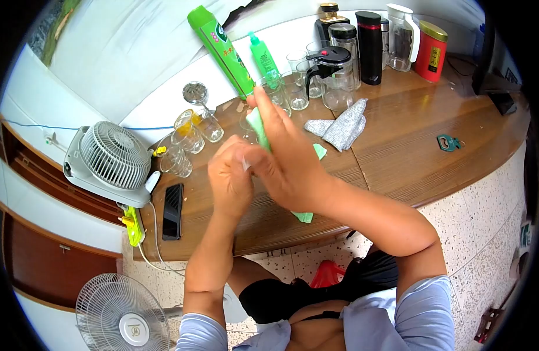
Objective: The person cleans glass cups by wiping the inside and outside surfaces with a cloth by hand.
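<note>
Hands together above the wooden desk point(398, 149). Left hand point(231, 175) curled, its grip hidden. Right hand point(293, 155) has fingers extended, green cloth point(257, 126) along its palm side; cannot tell how firmly held. Grey cloth point(346, 127) lies crumpled near the glass pitcher point(338, 88). Black smartphone point(172, 212) rests near the desk fan point(114, 155).

Light-green cloth point(258, 127); grey mottled cloth point(344, 127); red-and-gold tin point(431, 52)

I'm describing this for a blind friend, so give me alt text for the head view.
A person's left hand and right hand, close together above a wooden table, handle green cloth; beyond are drinking glasses, a black-lidded glass pitcher and a gray cloth.
</note>
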Demonstrator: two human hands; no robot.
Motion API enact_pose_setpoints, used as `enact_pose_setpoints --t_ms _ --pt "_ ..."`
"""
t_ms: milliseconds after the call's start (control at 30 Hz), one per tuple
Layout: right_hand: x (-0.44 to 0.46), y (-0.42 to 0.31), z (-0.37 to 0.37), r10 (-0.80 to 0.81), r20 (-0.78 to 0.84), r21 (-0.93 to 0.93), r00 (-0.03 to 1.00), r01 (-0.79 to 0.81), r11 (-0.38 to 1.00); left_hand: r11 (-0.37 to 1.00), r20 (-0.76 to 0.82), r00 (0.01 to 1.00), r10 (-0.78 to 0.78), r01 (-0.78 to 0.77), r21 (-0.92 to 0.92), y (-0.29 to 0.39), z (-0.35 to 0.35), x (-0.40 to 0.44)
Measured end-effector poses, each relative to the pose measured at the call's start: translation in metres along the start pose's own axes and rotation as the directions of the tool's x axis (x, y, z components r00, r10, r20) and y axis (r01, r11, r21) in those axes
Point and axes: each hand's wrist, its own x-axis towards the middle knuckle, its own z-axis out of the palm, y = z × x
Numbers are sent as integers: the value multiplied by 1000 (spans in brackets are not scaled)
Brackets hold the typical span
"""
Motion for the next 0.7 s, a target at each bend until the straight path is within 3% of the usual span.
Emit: enact_pose_setpoints --t_ms 67,167,233,333,433,567,700 --pt "5 1 -3 181 24 222 983 -182 958 1000 25 999 25 -25 -12 6 2 -1" --pt "11 8 -6 416 191 531 889 -450 718 989 52 987 150 -151 12 6 -1 1" --pt "16 10 -10 521 391 617 759 -636 463 965 70 966 250 -255 68 2 -3 2" --pt "11 16 -6 503 475 636 722 -677 371 944 -2 948 318 -317 94 -2 -4 6" --pt "5 13 -4 403 343 439 849 -524 730 984 -144 976 162 -170 -45 -2 -5 6" --pt "-1 4 -1 344 255 239 904 -403 883 999 -197 980 15 -23 -40 -2 -8 6" --pt "-11 2 7 150 154 23 977 -156 988 990 -190 973 -133 122 -64 -2 -8 10"
